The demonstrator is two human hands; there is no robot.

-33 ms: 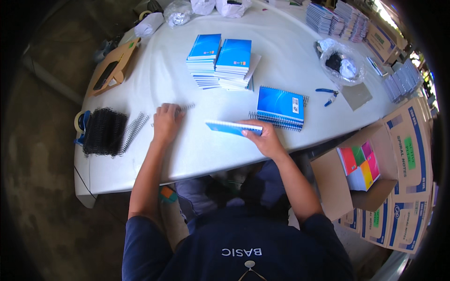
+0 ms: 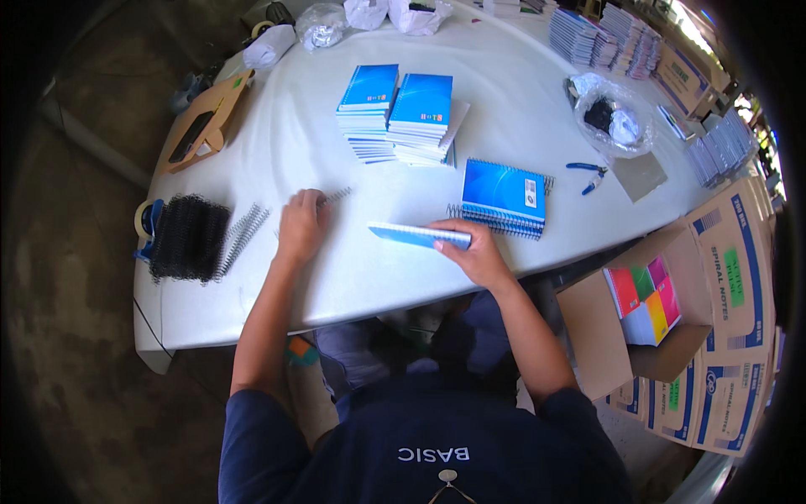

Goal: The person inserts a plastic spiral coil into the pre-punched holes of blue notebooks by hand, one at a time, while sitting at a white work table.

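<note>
hands settled on a coil and a blue notebook

between the earlier head view and this one nothing has visibly shifted: both hands and the booklet sit in the same places, so the work reads as paused on a hold, not in mid-move.

the left hand [image 2: 300, 227] lies palm down on the white table [image 2: 520, 76], fingers curled narrow over the near end of a thin wire coil [image 2: 337, 196] that pokes out past the fingertips. whether it is pinched or only pressed cannot be told. the right hand [image 2: 474, 252] grips a blue notebook [image 2: 417, 235] by its right end, fingers wrapped over the top; the book stands on its long edge on the table, just in front of the person, between the two hands.

just beyond the right hand lies a small stack of bound blue notebooks [image 2: 504, 191], wire spines showing. further back are two taller stacks of blue booklets [image 2: 395, 105]. blue-handled pliers [image 2: 588, 175] and a clear bag of dark bits [image 2: 613, 118] lie to the right. at the left edge sits a pile of black coils [image 2: 189, 238] with loose silver coils [image 2: 243, 235] beside it, near the left hand. an open carton of coloured notebooks [image 2: 642, 302] stands off the table at the right. nothing lies between the hands.
</note>
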